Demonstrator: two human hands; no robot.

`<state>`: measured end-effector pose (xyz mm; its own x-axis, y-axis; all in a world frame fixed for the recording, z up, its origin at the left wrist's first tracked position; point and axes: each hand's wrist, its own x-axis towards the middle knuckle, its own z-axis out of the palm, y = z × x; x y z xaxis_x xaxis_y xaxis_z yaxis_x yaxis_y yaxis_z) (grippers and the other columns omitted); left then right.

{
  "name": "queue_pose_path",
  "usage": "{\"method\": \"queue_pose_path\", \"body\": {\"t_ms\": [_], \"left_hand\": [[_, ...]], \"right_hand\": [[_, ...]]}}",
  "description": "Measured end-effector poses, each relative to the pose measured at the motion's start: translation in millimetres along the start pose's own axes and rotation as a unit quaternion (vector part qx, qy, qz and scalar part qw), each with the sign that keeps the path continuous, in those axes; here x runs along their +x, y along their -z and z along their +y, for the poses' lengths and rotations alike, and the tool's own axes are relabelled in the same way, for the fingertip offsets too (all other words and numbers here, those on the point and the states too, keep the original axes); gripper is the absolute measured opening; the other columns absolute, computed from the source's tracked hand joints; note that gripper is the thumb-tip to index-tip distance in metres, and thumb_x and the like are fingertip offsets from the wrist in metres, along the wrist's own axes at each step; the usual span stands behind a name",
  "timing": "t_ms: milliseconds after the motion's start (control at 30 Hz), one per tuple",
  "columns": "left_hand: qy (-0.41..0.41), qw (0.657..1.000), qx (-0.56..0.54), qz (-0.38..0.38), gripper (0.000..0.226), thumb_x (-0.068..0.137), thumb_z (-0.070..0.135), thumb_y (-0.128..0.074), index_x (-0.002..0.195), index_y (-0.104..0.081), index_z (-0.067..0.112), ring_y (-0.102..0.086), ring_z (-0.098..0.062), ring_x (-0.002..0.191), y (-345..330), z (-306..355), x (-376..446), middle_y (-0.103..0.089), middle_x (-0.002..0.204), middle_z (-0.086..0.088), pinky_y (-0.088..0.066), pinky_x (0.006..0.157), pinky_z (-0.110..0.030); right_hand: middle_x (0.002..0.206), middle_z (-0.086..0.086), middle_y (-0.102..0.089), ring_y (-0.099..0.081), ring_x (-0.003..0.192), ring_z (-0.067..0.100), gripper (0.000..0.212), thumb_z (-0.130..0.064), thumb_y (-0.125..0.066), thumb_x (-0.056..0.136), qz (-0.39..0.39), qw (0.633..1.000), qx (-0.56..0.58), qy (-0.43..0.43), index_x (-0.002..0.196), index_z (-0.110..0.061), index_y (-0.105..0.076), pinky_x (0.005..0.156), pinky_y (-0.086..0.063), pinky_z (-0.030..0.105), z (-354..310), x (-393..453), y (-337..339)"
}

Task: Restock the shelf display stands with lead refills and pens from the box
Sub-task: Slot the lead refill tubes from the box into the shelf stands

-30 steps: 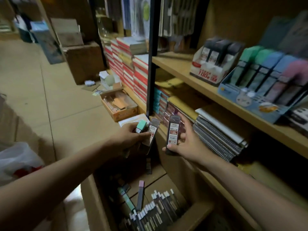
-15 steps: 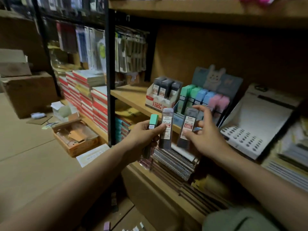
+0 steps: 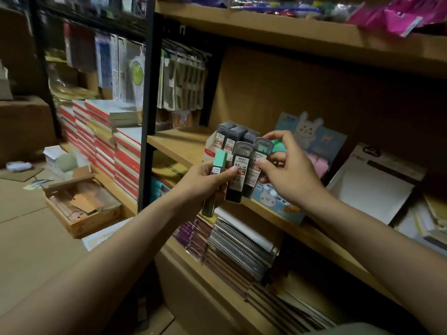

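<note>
Lead-refill cases, two dark with white labels (image 3: 238,174) and one mint-capped (image 3: 217,165), are gripped upright in the left hand (image 3: 205,181) before the wooden shelf (image 3: 179,145). Right hand (image 3: 287,175) pinches the right-hand dark case (image 3: 257,165), just in front of the red-and-white display stand (image 3: 211,151).

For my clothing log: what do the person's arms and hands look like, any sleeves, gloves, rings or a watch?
Both forearms are bare up to the frame edge, with no sleeves in view. The left hand and right hand wear no gloves, and no rings, watch or bracelet show. The nails look short and unpainted.

Two dark lead refill cases (image 3: 238,174) (upright) and one green-capped case (image 3: 217,170), held before the display stand (image 3: 210,151).
</note>
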<state>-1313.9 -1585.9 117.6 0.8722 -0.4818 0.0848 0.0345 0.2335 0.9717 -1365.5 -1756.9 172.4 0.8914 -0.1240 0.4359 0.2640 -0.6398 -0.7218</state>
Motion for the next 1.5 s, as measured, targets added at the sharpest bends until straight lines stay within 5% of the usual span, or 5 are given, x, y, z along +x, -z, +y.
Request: {"method": "queue_pose_path", "body": {"t_ms": [167, 300, 500, 967, 1500], "left_hand": [[-0.03, 0.999, 0.031, 0.033, 0.029, 0.089, 0.022, -0.064, 0.115, -0.064, 0.008, -0.063, -0.028, 0.092, 11.9, 1.0, 5.5, -0.069, 0.109, -0.018, -0.047, 0.081, -0.037], [-0.063, 0.996, 0.044, 0.054, 0.018, 0.089, 0.018, -0.066, 0.107, -0.066, 0.016, -0.071, -0.018, 0.087, 12.9, 1.1, 6.4, -0.074, 0.099, -0.006, -0.054, 0.067, -0.025], [-0.085, 0.993, 0.03, 0.071, 0.018, 0.088, 0.014, -0.066, 0.106, -0.065, 0.015, -0.071, -0.008, 0.08, 22.3, 4.9, 11.2, -0.074, 0.091, 0.001, -0.051, 0.058, -0.015], [0.012, 0.991, -0.063, 0.119, 0.014, 0.098, 0.013, -0.046, 0.095, -0.056, 0.021, -0.052, -0.018, 0.088, 37.4, 9.8, 29.0, -0.057, 0.092, -0.005, -0.044, 0.094, -0.038], [0.016, 0.992, -0.029, 0.125, 0.013, 0.101, 0.016, -0.045, 0.104, -0.056, 0.02, -0.053, -0.019, 0.092, 33.8, -7.9, 41.9, -0.06, 0.103, -0.007, -0.045, 0.08, -0.028]], "right_hand": [[0.096, 0.002, -0.072, -0.072, 0.081, 0.013, 0.032, -0.003, -0.05, 0.098, -0.037, 0.998, 0.047, -0.004, 0.106, -0.034, -0.047, 0.066, -0.061, 0.029, -6.1, 5.4, -23.8], [0.089, 0.001, -0.072, -0.072, 0.08, 0.023, 0.024, -0.015, -0.055, 0.097, -0.045, 0.998, 0.047, -0.022, 0.103, -0.036, -0.047, 0.071, -0.061, 0.043, -8.3, 11.3, -32.4], [0.094, -0.007, -0.068, -0.068, 0.082, 0.013, 0.015, -0.035, -0.068, 0.088, -0.066, 0.985, -0.159, 0.008, 0.094, -0.031, -0.055, 0.072, -0.059, 0.036, -24.1, 47.0, -28.6], [0.097, -0.003, -0.058, -0.051, 0.074, 0.003, 0.014, -0.023, -0.066, 0.091, 0.04, 0.96, -0.279, 0.01, 0.098, -0.021, -0.055, 0.053, -0.033, 0.015, -1.5, 146.7, -12.0], [0.093, 0.002, -0.071, -0.065, 0.09, 0.021, 0.025, -0.04, -0.082, 0.074, 0.001, 0.892, -0.449, -0.056, 0.088, -0.022, -0.072, 0.083, -0.055, 0.045, 25.1, 152.0, -28.4]]}}
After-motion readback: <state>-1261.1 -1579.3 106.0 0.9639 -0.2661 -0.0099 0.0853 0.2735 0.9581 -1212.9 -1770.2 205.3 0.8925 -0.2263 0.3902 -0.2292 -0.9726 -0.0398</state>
